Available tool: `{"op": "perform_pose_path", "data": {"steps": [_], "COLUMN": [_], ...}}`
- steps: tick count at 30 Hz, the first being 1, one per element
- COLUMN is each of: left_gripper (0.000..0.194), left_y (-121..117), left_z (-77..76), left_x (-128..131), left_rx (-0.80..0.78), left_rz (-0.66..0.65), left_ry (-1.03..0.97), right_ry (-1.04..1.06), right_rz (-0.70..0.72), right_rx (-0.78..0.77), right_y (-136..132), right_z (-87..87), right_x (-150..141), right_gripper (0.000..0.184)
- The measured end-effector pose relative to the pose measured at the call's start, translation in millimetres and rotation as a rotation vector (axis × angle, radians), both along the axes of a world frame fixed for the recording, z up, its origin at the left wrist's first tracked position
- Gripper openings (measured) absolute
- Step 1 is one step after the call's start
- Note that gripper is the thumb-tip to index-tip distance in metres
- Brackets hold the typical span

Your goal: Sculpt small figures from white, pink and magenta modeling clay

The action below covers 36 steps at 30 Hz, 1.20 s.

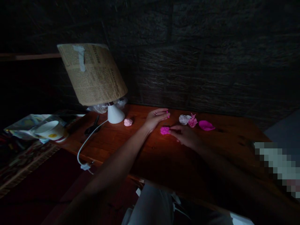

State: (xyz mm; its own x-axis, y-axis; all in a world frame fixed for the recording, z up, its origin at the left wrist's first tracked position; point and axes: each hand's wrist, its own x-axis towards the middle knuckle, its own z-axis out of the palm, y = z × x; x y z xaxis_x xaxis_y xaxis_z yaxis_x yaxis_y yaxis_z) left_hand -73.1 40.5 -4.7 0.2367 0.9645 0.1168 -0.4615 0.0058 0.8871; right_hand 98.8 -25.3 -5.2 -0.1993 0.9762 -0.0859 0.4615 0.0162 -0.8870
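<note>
My left hand (156,118) lies on the wooden table (164,156) with its fingers stretched out and nothing in it. My right hand (185,135) rests beside it and pinches a bright pink lump of clay (165,130) at its fingertips. Just beyond my hands lie a whitish clay piece (184,119), a pale pink crumpled piece (192,122) and a flat magenta piece (205,125). A small light pink clay ball (128,122) sits to the left, near the lamp's foot.
A table lamp (93,75) with a newsprint shade stands at the table's back left; its white cord (85,147) runs over the front edge. Dark scissors (92,126) lie left of it. A white cup (50,130) sits on clutter at far left. A dark wall rises behind.
</note>
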Motion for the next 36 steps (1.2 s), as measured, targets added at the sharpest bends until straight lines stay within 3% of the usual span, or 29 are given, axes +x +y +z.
{"op": "perform_pose_path", "data": {"steps": [6,11,19,26,31,36], "left_gripper": [0.044,0.041,0.026,0.007,0.012,0.01], "left_y": [-3.2,-8.1,-17.9,-18.5,-20.2,-18.0], "left_z": [-8.0,-7.6,-1.7,2.1,8.8,6.5], "left_x": [2.4,11.0,12.3,17.0,19.1,17.7], "left_rx": [-0.012,-0.075,-0.176,-0.271,-0.36,-0.334], "left_rz": [-0.064,-0.133,-0.141,-0.139,-0.096,-0.111], "left_ry": [0.087,0.045,0.029,0.027,-0.004,-0.015], "right_ry": [0.062,0.108,0.103,0.092,0.077,0.004], "right_rz": [0.002,0.024,0.015,0.086,0.094,0.115], "right_rx": [0.016,0.037,-0.039,-0.057,-0.057,-0.031], "right_y": [-5.1,-10.1,-15.8,-17.2,-17.0,-17.1], "right_z": [-0.1,0.7,4.2,7.0,4.1,4.1], "right_x": [3.0,7.9,10.7,13.3,14.4,16.1], "right_gripper": [0.021,0.022,0.032,0.029,0.037,0.038]}}
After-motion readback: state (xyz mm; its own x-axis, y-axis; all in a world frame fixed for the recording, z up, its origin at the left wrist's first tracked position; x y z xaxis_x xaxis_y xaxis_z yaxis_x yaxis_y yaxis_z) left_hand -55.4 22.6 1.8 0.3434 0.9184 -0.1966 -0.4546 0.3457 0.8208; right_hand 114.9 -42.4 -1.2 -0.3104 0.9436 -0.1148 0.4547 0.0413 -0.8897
